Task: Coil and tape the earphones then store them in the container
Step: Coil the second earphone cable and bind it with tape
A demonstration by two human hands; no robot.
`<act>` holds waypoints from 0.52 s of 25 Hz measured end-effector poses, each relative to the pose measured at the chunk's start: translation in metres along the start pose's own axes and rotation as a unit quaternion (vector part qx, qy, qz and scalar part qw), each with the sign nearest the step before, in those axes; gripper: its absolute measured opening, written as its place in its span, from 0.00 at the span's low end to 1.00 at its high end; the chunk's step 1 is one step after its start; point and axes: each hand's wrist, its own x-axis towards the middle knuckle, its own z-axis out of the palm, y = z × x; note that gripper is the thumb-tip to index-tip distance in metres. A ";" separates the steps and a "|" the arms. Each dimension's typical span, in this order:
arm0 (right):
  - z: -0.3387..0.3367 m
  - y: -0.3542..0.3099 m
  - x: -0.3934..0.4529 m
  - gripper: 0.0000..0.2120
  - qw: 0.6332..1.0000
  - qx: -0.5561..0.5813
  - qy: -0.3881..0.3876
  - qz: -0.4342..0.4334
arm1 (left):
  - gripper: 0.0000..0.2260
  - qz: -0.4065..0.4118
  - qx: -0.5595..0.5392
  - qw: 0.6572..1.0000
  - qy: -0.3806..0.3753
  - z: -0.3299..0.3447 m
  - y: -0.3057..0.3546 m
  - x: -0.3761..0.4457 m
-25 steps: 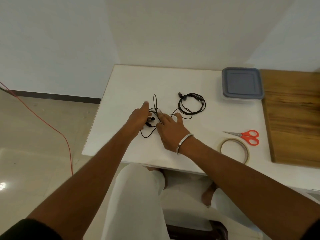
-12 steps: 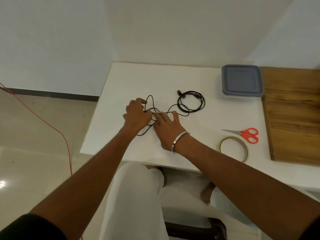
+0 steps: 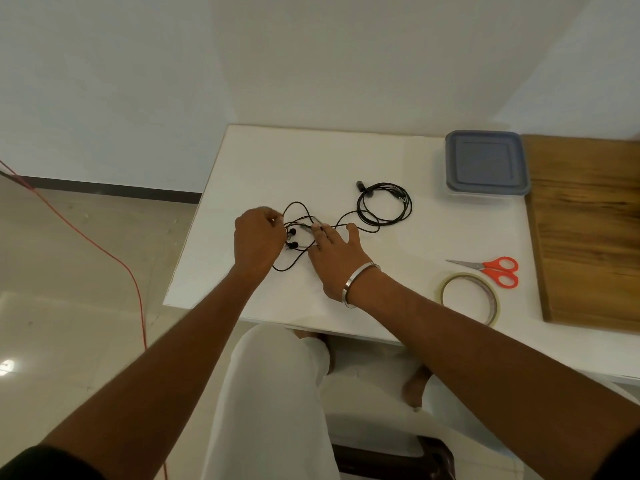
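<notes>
Two sets of thin black wired earphones lie on your white matte tabletop (image 3: 263,161). One loose tangle of black earphone cable (image 3: 297,237) sprawls between your hands, with two small rounded black earbuds (image 3: 292,238) showing just beside your left knuckles; one neat round coil of black earphone cable (image 3: 384,204) sits farther back and to the right, joined to the tangle by a single strand.

Your left hand (image 3: 258,239) has its fingers curled in at the tangle's left edge; the cable runs up to them, but you cannot tell from this angle whether they pinch it. Your right hand (image 3: 334,258) lies flat with straight fingers pressing the cable to the table, and one smooth silver metal bangle (image 3: 358,282) rings its wrist.

One square, round-cornered clear plastic container with a grey-blue lid (image 3: 486,164) stands closed at the table's far right, well apart from both earphones. One pair of orange-handled steel scissors (image 3: 488,268) lies shut near one flat ring of translucent yellowish tape (image 3: 469,297). One brown grained wooden board (image 3: 588,230) borders the right side. One thin red cord (image 3: 104,251) trails across the glossy tiled floor.
</notes>
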 end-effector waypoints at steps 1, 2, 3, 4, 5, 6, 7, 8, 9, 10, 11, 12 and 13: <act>-0.001 0.000 0.000 0.28 1.000 0.003 -0.002 0.001 | 0.08 0.007 0.016 1.000 -0.007 0.001 -0.004 -0.004; -0.001 0.000 -0.001 0.28 1.000 0.006 -0.004 0.002 | 0.10 0.010 0.021 1.000 -0.014 0.002 -0.007 -0.009; -0.002 0.000 -0.001 0.28 1.000 0.006 -0.005 0.001 | 0.12 0.009 0.022 0.999 -0.023 0.002 -0.008 -0.013; -0.002 0.000 -0.001 0.29 1.000 0.006 -0.007 0.000 | 0.15 0.005 0.022 0.999 -0.035 0.003 -0.009 -0.015; -0.002 0.000 -0.001 0.29 1.000 0.006 -0.008 -0.001 | 0.17 0.000 0.023 0.998 -0.052 0.005 -0.009 -0.014; -0.001 0.000 -0.001 0.29 1.000 0.005 -0.008 -0.001 | 0.18 -0.003 0.026 0.997 -0.069 0.006 -0.009 -0.012; -0.001 0.000 -0.001 0.30 1.000 0.002 -0.006 -0.002 | 0.17 -0.006 0.027 0.996 -0.079 0.009 -0.008 -0.008; 0.000 0.001 -0.001 0.30 1.000 0.001 -0.005 -0.004 | 0.16 -0.008 0.026 0.996 -0.080 0.012 -0.007 -0.004; 0.001 0.001 0.000 0.29 1.000 0.000 -0.003 -0.006 | 0.16 -0.010 0.027 0.997 -0.073 0.016 -0.006 -0.001; 0.002 0.002 0.001 0.29 1.000 0.000 0.000 -0.008 | 0.17 -0.011 0.038 0.997 -0.064 0.019 -0.004 0.002; 0.002 0.002 0.001 0.29 1.000 0.001 0.002 -0.010 | 0.18 -0.012 0.060 0.996 -0.058 0.021 -0.003 0.003; 0.003 0.003 0.001 0.29 1.000 0.003 0.002 -0.012 | 0.18 -0.015 0.083 0.995 -0.058 0.023 -0.001 0.004; 0.003 0.003 0.000 0.29 1.000 0.008 0.003 -0.015 | 0.18 -0.019 0.094 0.993 -0.068 0.024 0.001 0.004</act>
